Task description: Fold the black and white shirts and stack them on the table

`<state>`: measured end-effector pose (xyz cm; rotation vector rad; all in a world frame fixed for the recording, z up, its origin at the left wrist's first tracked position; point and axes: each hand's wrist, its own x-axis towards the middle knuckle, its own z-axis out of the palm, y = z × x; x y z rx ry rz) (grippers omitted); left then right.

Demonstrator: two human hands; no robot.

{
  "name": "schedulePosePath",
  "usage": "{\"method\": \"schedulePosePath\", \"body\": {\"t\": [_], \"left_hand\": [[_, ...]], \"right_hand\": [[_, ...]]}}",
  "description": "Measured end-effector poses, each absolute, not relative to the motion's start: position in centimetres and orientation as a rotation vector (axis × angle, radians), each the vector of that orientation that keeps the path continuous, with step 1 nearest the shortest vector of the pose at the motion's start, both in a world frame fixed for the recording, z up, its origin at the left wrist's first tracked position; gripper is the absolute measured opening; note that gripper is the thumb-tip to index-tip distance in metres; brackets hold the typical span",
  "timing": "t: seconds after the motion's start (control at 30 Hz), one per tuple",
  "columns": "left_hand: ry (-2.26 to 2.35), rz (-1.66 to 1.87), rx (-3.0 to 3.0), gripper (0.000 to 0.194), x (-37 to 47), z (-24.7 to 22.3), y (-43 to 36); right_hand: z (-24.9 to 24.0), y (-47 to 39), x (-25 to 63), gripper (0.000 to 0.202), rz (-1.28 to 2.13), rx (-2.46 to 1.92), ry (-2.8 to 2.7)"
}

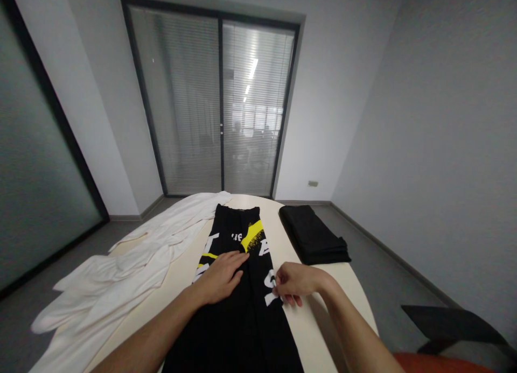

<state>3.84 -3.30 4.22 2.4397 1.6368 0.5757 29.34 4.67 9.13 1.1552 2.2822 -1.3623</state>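
A black garment (238, 319) with white and yellow print lies lengthwise down the middle of a pale oval table (323, 330). My left hand (222, 276) rests flat on it, fingers together, pressing the cloth near its middle. To the right, my right hand (293, 284) pinches the garment's right edge between its fingertips.
White cloth (121, 271) lies rumpled over the table's left side and hangs off its edge. A folded black stack (313, 236) sits at the far right. A dark chair (452, 324) stands at the lower right. Glass doors with blinds (218, 104) close the far wall.
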Motion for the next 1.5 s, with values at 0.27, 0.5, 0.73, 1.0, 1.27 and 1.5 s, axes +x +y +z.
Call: {"method": "schedulePosePath", "body": {"t": [0.27,0.5,0.73,1.0,1.27,1.5], "left_hand": [[1.651,0.625,2.442,0.046,3.7,3.3,-3.0],[1.627,0.612,2.404,0.048,3.6,3.4,-3.2],[1.615,0.574,2.384,0.048,3.6,3.5,-3.3],[1.623,0.712,2.365,0.032,2.8,5.4,-3.7],[0.827,0.344,2.798,0.025,8.0,9.5,-9.4],[0.632,0.325,2.889,0.011,11.6,6.6,-10.7]], "right_hand": [[9.7,4.7,29.3,0.027,-1.188,1.148,2.745],[9.2,2.7,26.5,0.04,-0.929,0.735,2.923],[8.9,2.5,26.2,0.027,-1.006,0.644,2.963],[7.7,2.7,25.3,0.025,-1.092,0.592,2.99],[6.7,3.3,25.4,0.019,-1.154,0.585,2.949],[6.6,3.6,25.6,0.018,-1.34,0.588,2.895]]}}
